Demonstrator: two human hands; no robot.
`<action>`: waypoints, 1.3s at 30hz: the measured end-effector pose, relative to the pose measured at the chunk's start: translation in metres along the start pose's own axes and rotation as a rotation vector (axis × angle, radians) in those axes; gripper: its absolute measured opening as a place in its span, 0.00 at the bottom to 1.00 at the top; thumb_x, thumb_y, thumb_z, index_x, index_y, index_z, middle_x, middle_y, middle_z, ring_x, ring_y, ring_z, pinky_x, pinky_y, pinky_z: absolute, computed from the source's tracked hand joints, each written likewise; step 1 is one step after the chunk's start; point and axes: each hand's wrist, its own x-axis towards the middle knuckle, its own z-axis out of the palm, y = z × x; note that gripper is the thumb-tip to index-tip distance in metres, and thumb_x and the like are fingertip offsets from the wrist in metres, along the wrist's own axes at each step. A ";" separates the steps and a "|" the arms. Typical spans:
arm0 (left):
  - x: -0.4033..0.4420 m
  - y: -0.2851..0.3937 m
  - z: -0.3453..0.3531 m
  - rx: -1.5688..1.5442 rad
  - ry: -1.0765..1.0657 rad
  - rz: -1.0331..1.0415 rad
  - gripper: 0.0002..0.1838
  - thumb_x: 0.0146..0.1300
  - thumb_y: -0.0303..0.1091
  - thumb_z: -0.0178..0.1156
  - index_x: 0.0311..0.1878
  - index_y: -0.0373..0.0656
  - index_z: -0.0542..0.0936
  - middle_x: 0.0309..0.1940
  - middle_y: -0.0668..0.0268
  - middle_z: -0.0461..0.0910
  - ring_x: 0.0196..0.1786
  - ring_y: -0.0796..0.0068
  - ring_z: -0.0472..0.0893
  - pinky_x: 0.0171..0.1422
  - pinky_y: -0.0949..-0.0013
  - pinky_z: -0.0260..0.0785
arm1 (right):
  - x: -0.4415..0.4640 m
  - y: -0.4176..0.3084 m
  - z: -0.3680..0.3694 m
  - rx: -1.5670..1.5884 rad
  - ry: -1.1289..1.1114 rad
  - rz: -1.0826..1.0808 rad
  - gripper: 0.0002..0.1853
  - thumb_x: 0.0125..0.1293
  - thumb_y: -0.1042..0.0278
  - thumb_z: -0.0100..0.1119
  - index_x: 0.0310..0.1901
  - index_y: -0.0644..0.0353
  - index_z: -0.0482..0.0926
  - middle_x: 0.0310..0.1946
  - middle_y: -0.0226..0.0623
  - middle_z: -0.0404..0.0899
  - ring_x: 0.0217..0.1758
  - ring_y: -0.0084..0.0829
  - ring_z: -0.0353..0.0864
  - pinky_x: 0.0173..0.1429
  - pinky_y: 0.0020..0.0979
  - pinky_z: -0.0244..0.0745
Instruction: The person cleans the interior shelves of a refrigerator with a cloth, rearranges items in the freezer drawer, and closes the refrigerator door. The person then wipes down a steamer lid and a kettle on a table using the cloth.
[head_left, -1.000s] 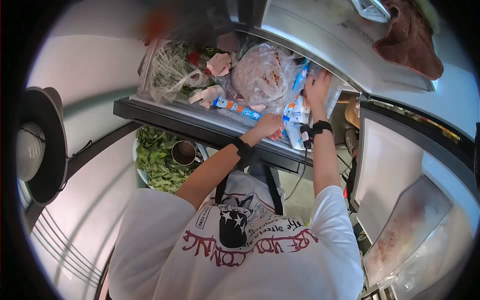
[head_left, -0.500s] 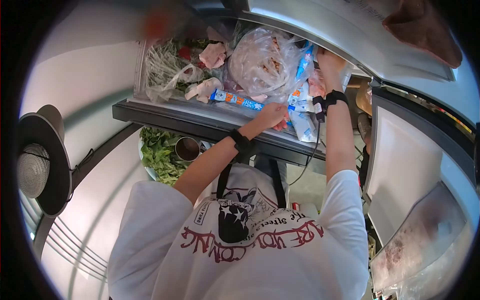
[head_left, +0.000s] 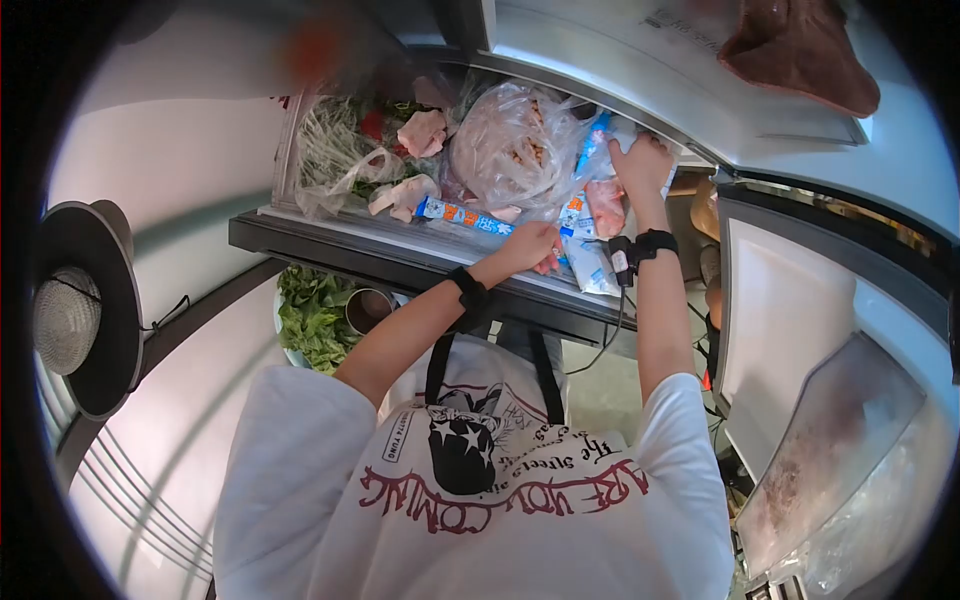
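My left hand (head_left: 532, 247) is at the drawer's front edge, fingers curled together beside a blue-and-orange printed tube (head_left: 465, 216); a small reddish thing shows at the fingertips, too hidden to name. At the drawer's right end my right hand (head_left: 642, 168) reaches in, thumb and fingers apart, over pale packaging. Just below it lies a piece of pink meat (head_left: 606, 206), with a white printed packet (head_left: 590, 265) nearer the front. A large knotted clear bag (head_left: 515, 150) fills the middle. Another blue packet (head_left: 592, 142) lies between that bag and my right hand.
Bagged greens (head_left: 335, 150) and pale meat pieces (head_left: 422, 133) occupy the drawer's left side. Beneath the drawer's dark front edge (head_left: 330, 247) are leafy greens (head_left: 315, 315) and a metal cup (head_left: 368, 309). An open door (head_left: 780, 320) stands at right; a dark-brimmed object (head_left: 110, 310) is at left.
My right hand has gone deeper toward the drawer's back right corner, then drawn back with its fingers spread. Pink meat now shows beside the white packets. My left hand has stayed at the front edge.
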 end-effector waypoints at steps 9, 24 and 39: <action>0.002 -0.006 0.004 -0.033 0.016 -0.034 0.18 0.69 0.43 0.41 0.38 0.38 0.73 0.23 0.58 0.80 0.13 0.76 0.72 0.16 0.75 0.66 | -0.035 -0.006 -0.024 0.487 -0.119 0.206 0.33 0.47 0.38 0.60 0.36 0.69 0.81 0.36 0.55 0.80 0.42 0.48 0.80 0.48 0.40 0.73; -0.090 -0.022 0.002 1.217 0.240 1.052 0.23 0.57 0.38 0.55 0.55 0.42 0.67 0.52 0.53 0.68 0.57 0.52 0.66 0.63 0.53 0.56 | -0.412 0.167 -0.030 1.547 -0.095 0.813 0.30 0.62 0.57 0.58 0.60 0.66 0.64 0.49 0.39 0.75 0.47 0.33 0.78 0.46 0.35 0.75; -0.098 -0.023 0.013 0.916 0.531 0.849 0.16 0.60 0.39 0.54 0.51 0.47 0.75 0.38 0.57 0.77 0.45 0.57 0.76 0.51 0.59 0.67 | -0.377 0.391 0.047 1.740 0.566 1.006 0.22 0.60 0.62 0.58 0.55 0.61 0.68 0.49 0.43 0.71 0.47 0.40 0.73 0.43 0.37 0.76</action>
